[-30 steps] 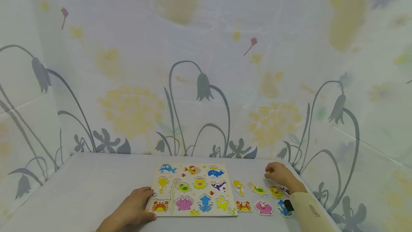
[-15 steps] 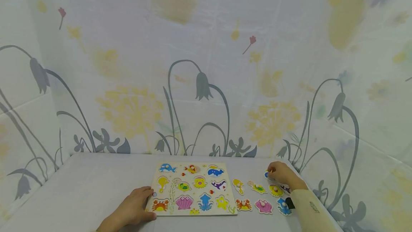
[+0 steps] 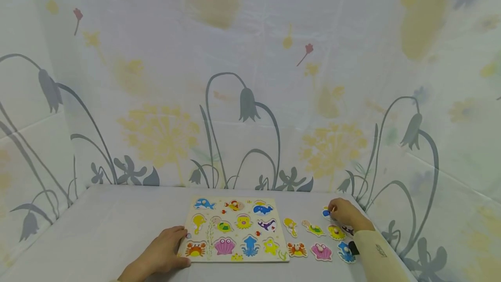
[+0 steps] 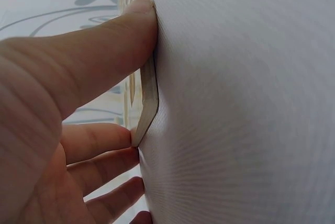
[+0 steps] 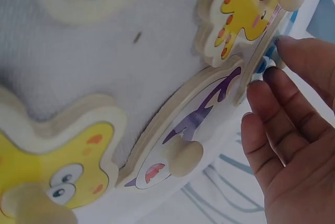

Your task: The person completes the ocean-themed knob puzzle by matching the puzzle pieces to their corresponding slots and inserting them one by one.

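Note:
A flat wooden puzzle board with sea-animal pictures lies on the table. My left hand rests at its near left corner; the left wrist view has the thumb along one edge and a fingertip at the corner. Right of the board, at the back of the loose pieces, my right hand pinches a blue whale puzzle piece, partly hidden by the fingers. In the right wrist view, thumb and fingers meet at that piece's upper side, seen almost edge-on. Knobbed dolphin and fish pieces sit in the board.
Loose knobbed pieces lie in rows right of the board: seahorse, turtle, octopus, crab, shell, squid. The right wrist view adds a purple piece and a starfish. A flower-printed curtain backs the table.
My right fingers have come together at the blue whale piece, which was hidden a second ago and now shows beside them. My left hand and the board have stayed put.

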